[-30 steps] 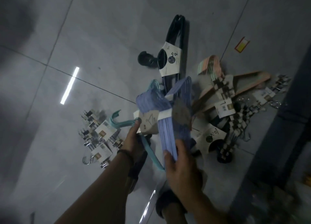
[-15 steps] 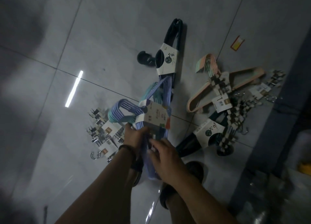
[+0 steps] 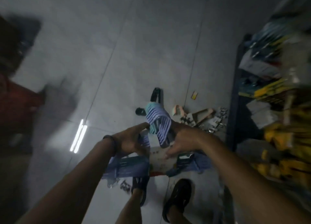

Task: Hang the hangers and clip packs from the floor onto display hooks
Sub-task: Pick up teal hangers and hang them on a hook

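Note:
A bundle of purple and teal plastic hangers [image 3: 158, 122] with a white paper label [image 3: 161, 159] is lifted off the floor, hooks pointing away from me. My left hand [image 3: 129, 141] grips the bundle's left side. My right hand [image 3: 181, 139] holds the right side, fingers on the label. Behind the bundle on the floor lie a black hanger pack [image 3: 155, 95], wooden hangers [image 3: 202, 114] and clip packs [image 3: 217, 119]. More clip packs [image 3: 124, 185] show by my left foot. The frame is blurred.
A dark blue shelf unit [image 3: 235, 106] stacked with yellow and blue goods stands on the right. A small yellow and red tag [image 3: 194, 94] lies on the grey tiles. My two feet in dark shoes [image 3: 178, 198] stand below the bundle. A blurred dark and red shape fills the far left.
The view has risen and swung to the right, bringing the shelf into sight. Both hands have lifted the purple hanger bundle higher off the floor.

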`<state>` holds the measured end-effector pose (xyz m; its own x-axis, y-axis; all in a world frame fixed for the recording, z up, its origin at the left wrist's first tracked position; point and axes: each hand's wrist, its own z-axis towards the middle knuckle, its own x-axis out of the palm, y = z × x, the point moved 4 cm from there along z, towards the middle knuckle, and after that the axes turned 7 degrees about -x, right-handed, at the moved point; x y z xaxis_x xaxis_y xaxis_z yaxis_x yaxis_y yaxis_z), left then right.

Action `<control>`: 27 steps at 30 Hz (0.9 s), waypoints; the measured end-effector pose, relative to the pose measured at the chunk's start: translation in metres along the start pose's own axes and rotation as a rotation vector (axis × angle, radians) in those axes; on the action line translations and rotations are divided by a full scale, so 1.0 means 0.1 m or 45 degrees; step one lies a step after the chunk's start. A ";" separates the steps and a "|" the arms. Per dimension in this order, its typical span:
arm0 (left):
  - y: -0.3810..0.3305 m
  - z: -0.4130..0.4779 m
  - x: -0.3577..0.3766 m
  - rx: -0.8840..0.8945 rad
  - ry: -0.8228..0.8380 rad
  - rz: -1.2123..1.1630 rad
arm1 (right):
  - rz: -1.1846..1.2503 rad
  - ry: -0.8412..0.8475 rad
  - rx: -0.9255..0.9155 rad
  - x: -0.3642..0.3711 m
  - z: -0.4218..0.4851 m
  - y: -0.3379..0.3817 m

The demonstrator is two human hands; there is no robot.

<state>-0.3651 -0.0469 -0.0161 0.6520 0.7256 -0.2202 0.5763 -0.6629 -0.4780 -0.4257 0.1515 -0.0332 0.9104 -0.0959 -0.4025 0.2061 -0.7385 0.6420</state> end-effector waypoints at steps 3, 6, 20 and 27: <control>-0.87 -0.78 -0.26 0.094 0.013 0.329 | 0.352 -0.235 -0.048 -0.35 -0.90 0.38; -1.65 -1.54 -0.35 0.067 0.008 0.541 | 0.653 -0.497 -0.163 -0.54 -1.71 0.81; -2.97 -3.39 0.80 0.826 -0.810 -1.073 | 1.498 -1.611 -0.202 -0.66 -4.65 1.60; -3.82 -3.52 1.38 0.834 0.603 -1.147 | 1.493 -2.111 -0.148 -0.32 -5.54 2.03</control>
<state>-0.3216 0.2419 0.4358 0.3402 0.6487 0.6808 0.6471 0.3638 -0.6700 -0.2141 0.3749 0.4715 -0.5269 -0.8431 0.1073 -0.0401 0.1507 0.9878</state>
